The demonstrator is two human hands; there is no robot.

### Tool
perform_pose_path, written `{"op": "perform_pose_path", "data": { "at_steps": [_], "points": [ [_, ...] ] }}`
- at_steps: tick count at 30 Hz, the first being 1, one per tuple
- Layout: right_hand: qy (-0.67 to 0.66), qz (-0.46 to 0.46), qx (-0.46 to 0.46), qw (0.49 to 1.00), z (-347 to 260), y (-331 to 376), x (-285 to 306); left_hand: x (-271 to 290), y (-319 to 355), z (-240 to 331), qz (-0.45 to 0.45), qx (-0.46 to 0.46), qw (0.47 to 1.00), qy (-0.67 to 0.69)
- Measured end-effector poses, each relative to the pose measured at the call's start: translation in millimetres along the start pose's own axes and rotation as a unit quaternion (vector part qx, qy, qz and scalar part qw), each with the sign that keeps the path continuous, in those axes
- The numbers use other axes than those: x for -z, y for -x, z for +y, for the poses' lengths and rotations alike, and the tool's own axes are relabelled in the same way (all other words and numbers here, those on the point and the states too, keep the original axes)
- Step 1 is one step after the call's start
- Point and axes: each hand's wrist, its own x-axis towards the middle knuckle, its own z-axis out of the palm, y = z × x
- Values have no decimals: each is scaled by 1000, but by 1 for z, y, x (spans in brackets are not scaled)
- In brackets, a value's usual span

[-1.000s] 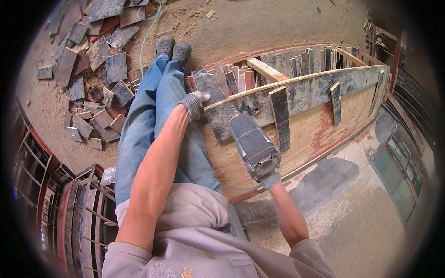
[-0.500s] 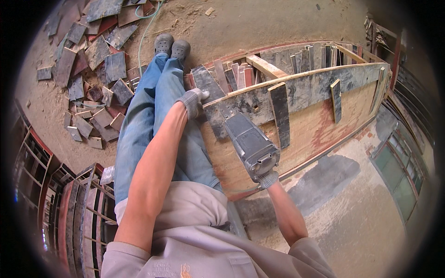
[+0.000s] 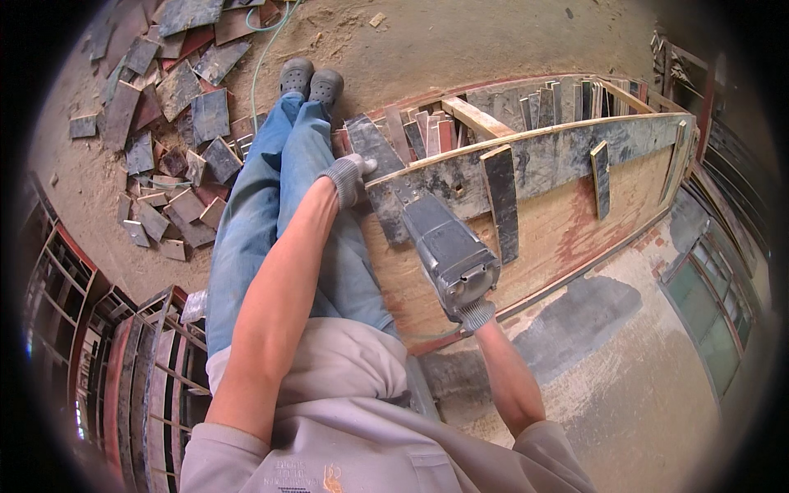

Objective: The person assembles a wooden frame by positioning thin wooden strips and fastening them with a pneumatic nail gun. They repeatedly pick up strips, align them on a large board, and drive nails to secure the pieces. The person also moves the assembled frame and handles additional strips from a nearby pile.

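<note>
Nail gun (image 3: pixel 448 246) (right hand (image 3: pixel 477 312) gripping) points up-left toward plank (image 3: pixel 374 152).

Grey knit gloves (image 3: pixel 349 177), blue jeans (image 3: pixel 271 214), grey shoes (image 3: pixel 311 80).

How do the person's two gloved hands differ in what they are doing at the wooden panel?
The left hand rests on the panel's top edge, arm stretched out; the right hand grips the rear of a grey power tool, arm bent close to the body. Left holds wood, right holds the tool. Both wear grey knit gloves.

right hand (image 3: pixel 475 313) mostly hidden behind nail gun (image 3: pixel 448 249)
</note>
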Motion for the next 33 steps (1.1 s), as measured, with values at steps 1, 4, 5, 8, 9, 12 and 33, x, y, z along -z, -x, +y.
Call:
{"op": "perform_pose_path", "data": {
  "at_steps": [1,4,5,8,9,12,33],
  "points": [
    [-1,1,0,1000,0,1,0,0,-1,0,-10,9,1000,20],
    [-3,7,-2,1000,0,3,-2,0,-3,-1,-18,16,999,47],
    [-4,8,-1,1000,-1,4,-3,-1,-2,-2,-2,7,999,41],
    [-9,12,1,1000,-3,6,-6,-1,0,-2,13,-14,1000,9],
    [-9,13,3,1000,-3,7,-8,-2,1,0,22,-20,1000,-7],
    [-14,19,2,1000,-5,9,-12,-2,6,1,-8,29,999,32],
    [-20,44,17,999,-14,5,-24,-4,2,-1,18,13,999,29]
  ]
}}
